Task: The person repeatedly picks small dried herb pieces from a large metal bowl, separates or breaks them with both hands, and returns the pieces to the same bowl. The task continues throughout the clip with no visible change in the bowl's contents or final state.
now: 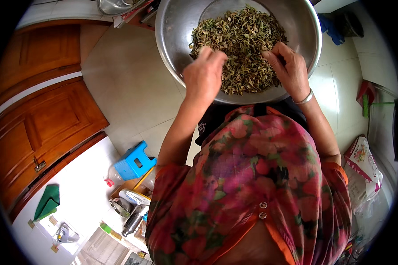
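Observation:
A wide stainless steel basin (175, 43) lies in front of me at the top of the view. Dried, cut plant pieces (245, 43), green and brown, are heaped in it. My left hand (205, 71) is over the near left part of the heap, its fingers bent and blurred; whether they pinch anything cannot be made out. Over the right side of the heap is my right hand (287, 68), thumb and forefinger close together, with a metal bangle (304, 97) at the wrist. Any small piece between those fingertips is too small to tell.
At the left is a wooden door (53, 119). A blue plastic stool (136, 162) and a clear bottle with a red cap (112, 175) stand lower left. A metal bowl (114, 6) is at the upper left. On the right are a red dustpan (364, 92) and a printed sack (361, 165).

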Tool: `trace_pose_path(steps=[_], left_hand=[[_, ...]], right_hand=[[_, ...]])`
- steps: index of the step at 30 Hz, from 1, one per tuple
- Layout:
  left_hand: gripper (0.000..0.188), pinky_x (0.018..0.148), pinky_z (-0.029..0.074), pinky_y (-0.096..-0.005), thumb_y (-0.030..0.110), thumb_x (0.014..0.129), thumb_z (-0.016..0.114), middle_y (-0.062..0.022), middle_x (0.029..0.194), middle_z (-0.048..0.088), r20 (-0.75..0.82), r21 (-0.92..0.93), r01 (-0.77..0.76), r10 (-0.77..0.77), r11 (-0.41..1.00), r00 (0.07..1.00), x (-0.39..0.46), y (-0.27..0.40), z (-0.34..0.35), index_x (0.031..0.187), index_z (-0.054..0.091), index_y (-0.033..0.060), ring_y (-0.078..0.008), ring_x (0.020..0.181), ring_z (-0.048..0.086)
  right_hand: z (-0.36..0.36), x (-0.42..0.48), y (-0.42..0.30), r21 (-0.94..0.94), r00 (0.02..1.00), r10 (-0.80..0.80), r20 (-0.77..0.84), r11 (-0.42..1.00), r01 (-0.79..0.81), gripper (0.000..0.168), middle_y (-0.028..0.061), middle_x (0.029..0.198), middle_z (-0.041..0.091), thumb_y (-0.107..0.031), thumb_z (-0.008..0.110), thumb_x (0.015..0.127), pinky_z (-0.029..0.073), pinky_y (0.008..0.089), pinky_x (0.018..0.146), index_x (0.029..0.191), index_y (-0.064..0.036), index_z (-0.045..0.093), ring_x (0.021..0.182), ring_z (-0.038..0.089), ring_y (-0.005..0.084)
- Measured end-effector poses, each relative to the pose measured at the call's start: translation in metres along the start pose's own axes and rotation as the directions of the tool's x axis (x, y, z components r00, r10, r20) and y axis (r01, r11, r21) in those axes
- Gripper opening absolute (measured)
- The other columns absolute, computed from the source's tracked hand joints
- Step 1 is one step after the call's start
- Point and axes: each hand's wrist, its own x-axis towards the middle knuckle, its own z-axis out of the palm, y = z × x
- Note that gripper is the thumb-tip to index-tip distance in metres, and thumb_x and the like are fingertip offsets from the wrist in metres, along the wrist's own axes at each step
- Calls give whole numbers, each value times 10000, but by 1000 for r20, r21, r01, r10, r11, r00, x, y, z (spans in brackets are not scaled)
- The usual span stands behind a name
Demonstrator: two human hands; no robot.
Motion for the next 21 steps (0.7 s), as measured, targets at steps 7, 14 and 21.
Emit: trace_pose_path(steps=[7, 14, 21], left_hand=[[193, 650, 554, -419, -22, 816, 661, -105, 975, 536, 172, 24, -221, 213, 975, 962, -8, -5, 29, 957, 741, 83, -279, 862, 672], [97, 666, 567, -429, -8, 814, 682, -95, 991, 535, 282, 72, -328, 296, 942, 912, 4, -10, 27, 877, 662, 64, -277, 891, 666], [159, 672, 561, -410, 17, 777, 725, -34, 978, 612, 253, -61, -236, 244, 970, 936, 4, 17, -1, 888, 631, 83, -258, 879, 694]], right_hand=[[11, -43, 5, 181, 980, 60, 190, 979, -95, 74, 127, 875, 663, -70, 671, 967, 524, 373, 743, 998, -10, 641, 805, 670, 286], [16, -51, 10, 223, 969, -12, 247, 974, -45, 85, 124, 913, 653, -61, 675, 959, 523, 384, 756, 1016, -10, 639, 831, 661, 303], [26, -33, -3, 140, 985, -99, 139, 987, 80, 141, 120, 984, 641, -41, 721, 919, 525, 380, 739, 1052, -28, 674, 846, 667, 271]])
